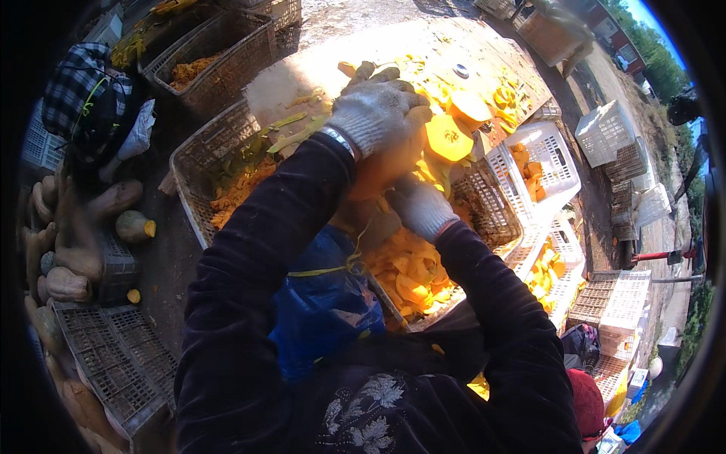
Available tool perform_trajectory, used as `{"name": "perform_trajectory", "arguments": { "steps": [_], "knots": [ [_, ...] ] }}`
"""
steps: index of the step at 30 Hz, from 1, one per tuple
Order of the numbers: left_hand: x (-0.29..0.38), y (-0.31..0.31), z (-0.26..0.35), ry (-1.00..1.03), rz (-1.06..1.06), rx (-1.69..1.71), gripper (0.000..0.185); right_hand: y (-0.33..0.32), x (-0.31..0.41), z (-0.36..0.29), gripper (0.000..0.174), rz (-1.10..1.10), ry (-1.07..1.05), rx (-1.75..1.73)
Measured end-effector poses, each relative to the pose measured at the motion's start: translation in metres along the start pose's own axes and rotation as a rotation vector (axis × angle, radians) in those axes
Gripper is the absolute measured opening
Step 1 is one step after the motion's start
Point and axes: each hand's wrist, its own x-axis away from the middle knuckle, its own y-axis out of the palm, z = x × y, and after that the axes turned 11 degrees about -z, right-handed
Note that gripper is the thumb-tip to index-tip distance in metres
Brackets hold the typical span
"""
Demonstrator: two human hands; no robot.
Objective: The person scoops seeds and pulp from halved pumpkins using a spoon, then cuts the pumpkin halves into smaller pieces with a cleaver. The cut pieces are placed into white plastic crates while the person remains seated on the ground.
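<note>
My left hand (374, 113), in a soiled white knit glove, is closed over a peeled orange pumpkin piece (384, 164), blurred by motion. Below and right of it, my gloved right hand (422, 205) is at the piece's lower end; its fingers are partly in shadow, and whether it holds a tool is hidden. Right of my left hand, a cut pumpkin piece (450, 138) shows its seeded core, with another peeled chunk (472, 106) behind it. Both sit at the edge of a wooden board (510, 57) strewn with peel. Under my hands, a crate holds orange peelings (417, 278).
A small round metal object (460, 71) lies on the board. White crates (558, 144) of pumpkin chunks stand right. Whole pumpkins (68, 284) and dark crates (116, 352) fill the left. A person in a plaid sleeve (79, 79) is upper left; a red hat (584, 397) shows lower right.
</note>
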Motion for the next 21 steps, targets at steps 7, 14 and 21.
{"name": "perform_trajectory", "arguments": {
  "steps": [7, 14, 21],
  "knots": [
    [-0.001, 0.001, 0.008, -0.139, 0.038, -0.057, 0.032, -0.066, 0.000, 0.001, 0.039, -0.324, 0.025, -0.270],
    [0.018, -0.012, 0.027, -0.118, 0.023, -0.061, 0.029, -0.029, 0.001, 0.001, 0.029, -0.174, -0.201, 0.350],
    [0.008, 0.002, 0.016, -0.198, 0.120, -0.079, 0.035, 0.012, -0.005, -0.021, 0.038, -0.019, 0.156, -0.241]
  ]
}}
